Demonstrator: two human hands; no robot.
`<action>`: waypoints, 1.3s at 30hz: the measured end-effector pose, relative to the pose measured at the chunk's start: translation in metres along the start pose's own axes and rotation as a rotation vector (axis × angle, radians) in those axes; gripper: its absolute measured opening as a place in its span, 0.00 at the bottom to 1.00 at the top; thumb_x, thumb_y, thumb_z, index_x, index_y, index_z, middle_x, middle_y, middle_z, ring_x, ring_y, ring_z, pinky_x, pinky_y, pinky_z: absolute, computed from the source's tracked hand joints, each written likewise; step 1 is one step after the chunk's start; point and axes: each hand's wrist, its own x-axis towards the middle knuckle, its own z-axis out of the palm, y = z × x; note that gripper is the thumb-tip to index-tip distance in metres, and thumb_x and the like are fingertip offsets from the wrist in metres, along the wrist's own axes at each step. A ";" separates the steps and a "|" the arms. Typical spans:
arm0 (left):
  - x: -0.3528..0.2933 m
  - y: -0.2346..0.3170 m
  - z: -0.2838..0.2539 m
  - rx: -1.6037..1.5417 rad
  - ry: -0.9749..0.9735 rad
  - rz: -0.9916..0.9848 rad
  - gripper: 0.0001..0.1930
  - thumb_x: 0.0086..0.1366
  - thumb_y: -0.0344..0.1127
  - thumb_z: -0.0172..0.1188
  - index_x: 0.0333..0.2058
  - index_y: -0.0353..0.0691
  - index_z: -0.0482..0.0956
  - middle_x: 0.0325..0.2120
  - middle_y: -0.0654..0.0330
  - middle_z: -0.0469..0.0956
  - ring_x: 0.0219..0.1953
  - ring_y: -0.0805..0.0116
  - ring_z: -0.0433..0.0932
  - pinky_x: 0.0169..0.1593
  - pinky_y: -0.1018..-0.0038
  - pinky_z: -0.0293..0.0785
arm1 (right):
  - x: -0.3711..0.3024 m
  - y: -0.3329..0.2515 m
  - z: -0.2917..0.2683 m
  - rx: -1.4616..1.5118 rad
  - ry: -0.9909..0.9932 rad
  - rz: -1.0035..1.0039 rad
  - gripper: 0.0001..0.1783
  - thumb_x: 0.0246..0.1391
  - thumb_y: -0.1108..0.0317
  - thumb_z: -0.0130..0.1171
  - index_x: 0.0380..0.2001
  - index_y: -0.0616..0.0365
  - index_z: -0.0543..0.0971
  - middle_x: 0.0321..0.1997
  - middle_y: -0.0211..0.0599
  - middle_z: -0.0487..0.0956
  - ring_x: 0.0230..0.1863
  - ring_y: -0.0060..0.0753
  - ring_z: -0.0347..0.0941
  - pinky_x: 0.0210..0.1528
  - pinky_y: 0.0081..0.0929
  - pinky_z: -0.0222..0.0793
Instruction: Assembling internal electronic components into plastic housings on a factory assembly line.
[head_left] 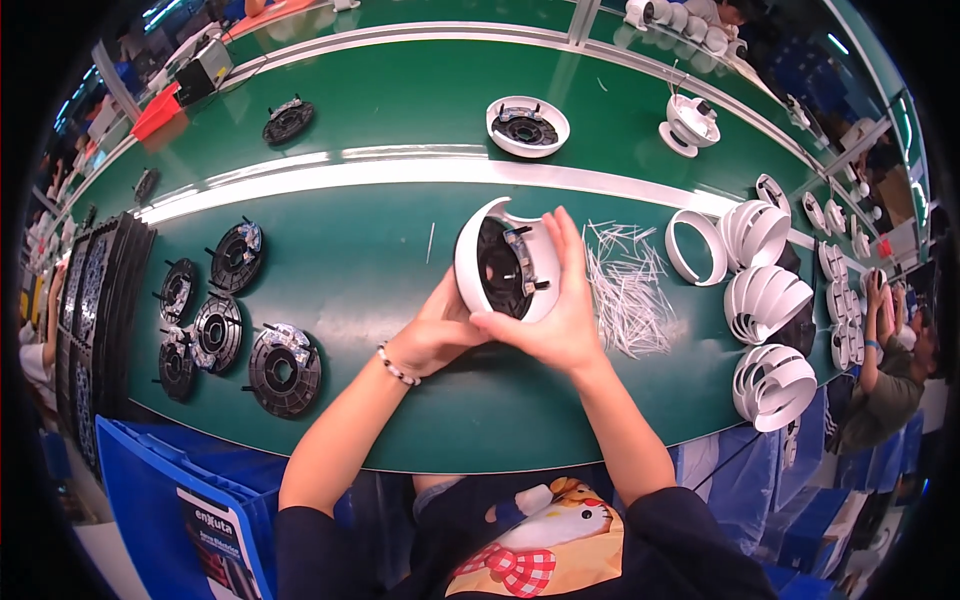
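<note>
A white, bowl-shaped plastic housing (470,262) is held up over the green bench, tilted so its inside shows. Seated in it is a black round disc (497,265) with a small circuit board and dark posts along one side. My left hand (440,328) is closed round the housing's lower left, its fingertips hidden behind the shell. From the other side my right hand (563,322) grips the same housing, thumb along the lower rim and fingers straight up its right wall. Beside that hand lies a loose pile of thin white strips (632,295).
Several black discs with circuit boards (285,370) lie at left, near a stack of black trays (90,310). White rings (697,248) and nested white shells (765,305) stand at right. Beyond a pale rail, a white housing (545,148) sits on the far green surface. Other people work around.
</note>
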 end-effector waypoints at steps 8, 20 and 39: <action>0.004 0.009 -0.009 -0.499 0.185 -0.128 0.28 0.63 0.55 0.32 0.49 0.38 0.65 0.43 0.54 0.71 0.45 0.60 0.71 0.49 0.64 0.68 | -0.006 -0.010 0.003 -0.247 -0.222 -0.343 0.64 0.17 0.54 0.73 0.58 0.64 0.47 0.59 0.53 0.51 0.58 0.49 0.53 0.57 0.38 0.51; 0.004 0.012 -0.003 -0.583 0.132 -0.092 0.27 0.64 0.53 0.31 0.49 0.39 0.65 0.44 0.53 0.70 0.45 0.60 0.70 0.50 0.64 0.68 | -0.009 -0.015 0.005 -0.138 -0.206 -0.322 0.60 0.20 0.52 0.71 0.58 0.60 0.51 0.60 0.59 0.49 0.60 0.59 0.45 0.57 0.48 0.46; -0.001 0.004 -0.018 -0.510 0.158 -0.255 0.43 0.52 0.73 0.29 0.50 0.39 0.63 0.46 0.52 0.69 0.46 0.58 0.70 0.49 0.63 0.69 | 0.001 -0.015 -0.006 -0.236 -0.408 -0.332 0.59 0.15 0.56 0.71 0.56 0.60 0.54 0.60 0.52 0.53 0.59 0.55 0.49 0.55 0.45 0.50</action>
